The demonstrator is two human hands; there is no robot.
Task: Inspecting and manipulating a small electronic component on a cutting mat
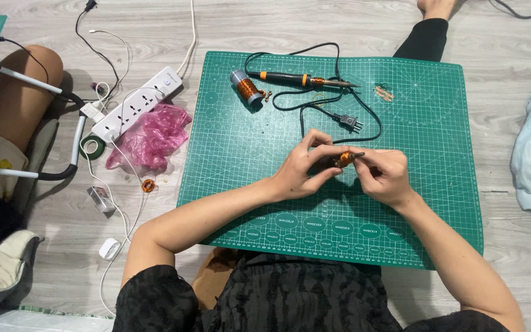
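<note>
**Both hands on a small copper coil over the green mat**

Right now my left hand (302, 167) and my right hand (383, 175) meet above the middle of the green cutting mat (437, 184), which lies on the wooden floor (511, 258). Between them I hold a small copper-wound coil (344, 159) with a dark tip poking out to the right. My left fingers pinch it from the left, thumb below, and my right fingers close around its right end, so both hands are clenched on the same piece. It sits just above the mat, not resting on it.

Farther up the mat lies a soldering iron (296, 79) with a black and orange handle, its black cord (339, 104) looping down to a plug (350, 122) close to my hands. Just left of the iron is a spool of copper wire (245, 88). A few copper scraps (383, 93) lie to the right of the iron's tip.

Off the mat to my left I see a crumpled pink plastic bag (152, 138), a white power strip (136, 106), a roll of green tape (92, 147) and a small loose copper ring (148, 185). Someone else's bare knee (23, 92) shows at the far left.
</note>
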